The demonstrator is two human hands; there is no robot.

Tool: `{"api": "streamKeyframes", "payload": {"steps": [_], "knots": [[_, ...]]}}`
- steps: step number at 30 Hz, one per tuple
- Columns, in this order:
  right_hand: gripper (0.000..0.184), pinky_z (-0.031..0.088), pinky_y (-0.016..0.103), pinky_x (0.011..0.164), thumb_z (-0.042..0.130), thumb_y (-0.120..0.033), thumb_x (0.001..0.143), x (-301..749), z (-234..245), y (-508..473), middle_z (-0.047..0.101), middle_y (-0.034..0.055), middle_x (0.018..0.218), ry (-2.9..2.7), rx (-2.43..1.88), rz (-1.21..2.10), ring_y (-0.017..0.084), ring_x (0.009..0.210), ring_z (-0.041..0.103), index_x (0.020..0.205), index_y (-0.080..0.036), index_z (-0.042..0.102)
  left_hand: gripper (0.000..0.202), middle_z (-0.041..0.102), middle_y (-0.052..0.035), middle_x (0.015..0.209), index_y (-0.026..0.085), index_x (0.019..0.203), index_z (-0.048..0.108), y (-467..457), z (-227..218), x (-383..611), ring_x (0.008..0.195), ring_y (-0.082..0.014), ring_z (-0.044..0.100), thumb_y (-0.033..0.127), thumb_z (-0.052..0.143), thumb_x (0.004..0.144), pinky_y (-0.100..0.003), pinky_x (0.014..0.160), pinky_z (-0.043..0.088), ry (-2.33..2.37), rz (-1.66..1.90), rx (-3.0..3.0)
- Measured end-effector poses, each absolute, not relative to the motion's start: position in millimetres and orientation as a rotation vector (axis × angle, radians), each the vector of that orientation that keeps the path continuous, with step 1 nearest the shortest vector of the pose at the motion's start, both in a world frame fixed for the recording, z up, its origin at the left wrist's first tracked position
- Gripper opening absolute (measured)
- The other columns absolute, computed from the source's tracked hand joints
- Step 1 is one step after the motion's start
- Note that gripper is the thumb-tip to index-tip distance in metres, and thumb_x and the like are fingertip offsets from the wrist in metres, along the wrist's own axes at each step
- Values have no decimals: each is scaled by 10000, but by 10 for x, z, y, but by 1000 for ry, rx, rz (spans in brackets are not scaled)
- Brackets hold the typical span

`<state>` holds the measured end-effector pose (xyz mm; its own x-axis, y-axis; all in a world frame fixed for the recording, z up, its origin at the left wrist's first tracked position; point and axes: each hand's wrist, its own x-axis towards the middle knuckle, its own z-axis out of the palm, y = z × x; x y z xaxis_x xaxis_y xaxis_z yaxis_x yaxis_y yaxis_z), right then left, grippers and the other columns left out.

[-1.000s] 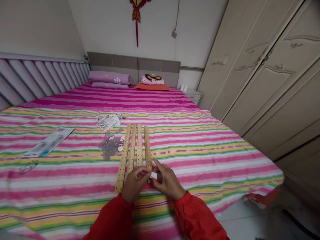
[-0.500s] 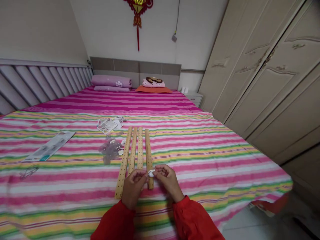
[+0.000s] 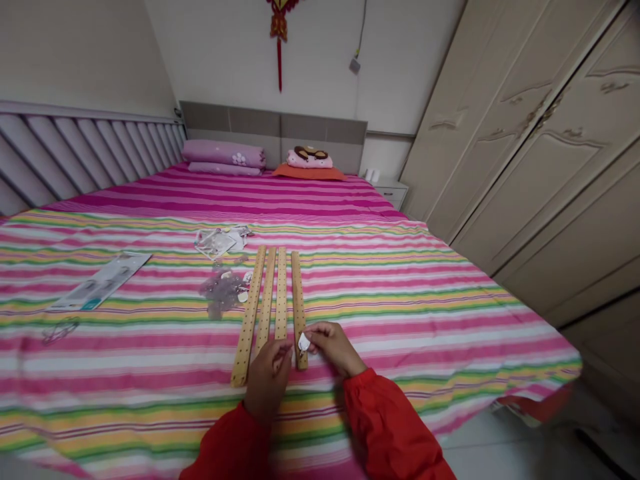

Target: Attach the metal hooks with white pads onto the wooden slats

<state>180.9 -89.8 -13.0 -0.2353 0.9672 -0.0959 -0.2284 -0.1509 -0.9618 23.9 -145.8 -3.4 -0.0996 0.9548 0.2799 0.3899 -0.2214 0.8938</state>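
Note:
My right hand [image 3: 334, 345] pinches a small white tag [image 3: 303, 342] between thumb and fingertips, over the near end of the rightmost perforated wooden strip [image 3: 298, 300]. Something small and dark shows at the tag's lower edge, too small to name. Just left of it, my left hand [image 3: 270, 373] has its thumb and fingers closed together; whatever they may hold is too small to make out. That hand covers the near ends of two more perforated strips [image 3: 281, 287]. The leftmost strip [image 3: 249, 320] lies beside it, its row of holes facing up.
Left of the strips lies a pile of small clear bags [image 3: 223, 290], with white packets [image 3: 217, 243] beyond. A long clear package [image 3: 103, 283] and a thin wire-like loop [image 3: 60, 330] lie farther left. Striped cloth [image 3: 400, 320] covers the bed; a wardrobe [image 3: 525, 167] stands right.
The white tag has turned from lying sideways between both hands to hanging from my right fingertips. My left fingers have drawn slightly away from it. The view has tilted down a little.

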Motion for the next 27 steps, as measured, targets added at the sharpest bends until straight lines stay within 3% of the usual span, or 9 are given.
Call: {"api": "streamKeyframes", "payload": {"steps": [4,16,22,27], "knots": [[185,373,210,436,729,-333,626,1770,-158,-859,604,-34,487,-1231,-1029,1534,77,409,479,677,-156,710,201,688,-60,866,204,863,660,-1427,-113,172,863,-202,617,262,474,814,-357,806,482,1547,1304,2051],[182,387,218,434,672,-350,683,1757,-155,-800,591,-35,513,-1458,-1071,1390,94,419,482,666,-171,698,277,696,-51,936,229,957,676,-1407,-247,178,886,-199,594,179,436,828,-366,812,436,1610,1151,2339],[161,397,221,449,623,-291,739,1749,-121,-819,604,-10,612,-1605,-1103,1232,99,456,500,671,-174,711,404,686,-52,1011,247,1039,657,-1454,-353,225,933,-212,594,63,421,767,-373,800,411,1622,1158,2472],[160,425,224,489,586,-247,774,1753,-132,-841,591,-2,675,-1679,-1134,1129,105,513,517,725,-185,725,401,690,-53,1018,250,1047,649,-1489,-351,265,928,-211,596,61,425,774,-369,790,379,1687,1095,2535]]}}
